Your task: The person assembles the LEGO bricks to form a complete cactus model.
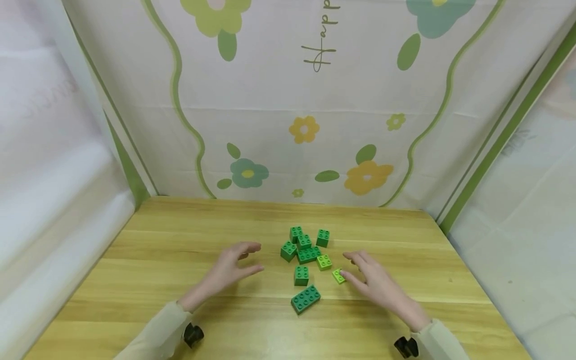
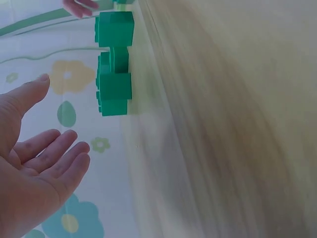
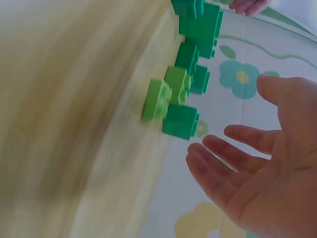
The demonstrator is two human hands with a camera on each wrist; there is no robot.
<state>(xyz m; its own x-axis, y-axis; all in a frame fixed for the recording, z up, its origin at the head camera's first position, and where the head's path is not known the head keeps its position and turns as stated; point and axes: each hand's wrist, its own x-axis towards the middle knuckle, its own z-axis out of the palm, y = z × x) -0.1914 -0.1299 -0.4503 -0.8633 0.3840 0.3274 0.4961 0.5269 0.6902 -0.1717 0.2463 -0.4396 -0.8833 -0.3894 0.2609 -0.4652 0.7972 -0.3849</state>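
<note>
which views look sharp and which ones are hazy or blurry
Head view: fairly even light, green blocks reasonably crisp; left wrist view: hazy, nearby tabletop soft and smeary; right wrist view: also hazy, tabletop blurred toward the left edge.

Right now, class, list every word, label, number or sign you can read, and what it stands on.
"Happ": back cloth, sideways, cut off by the picture's top edge.
Left cloth: faint lettering, too blurred to read.
Right cloth: faint mark, unreadable.
Green bricks: none legible.

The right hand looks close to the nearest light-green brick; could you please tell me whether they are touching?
Apart: the right wrist view shows a clear gap between the right hand and that light-green brick.
</note>
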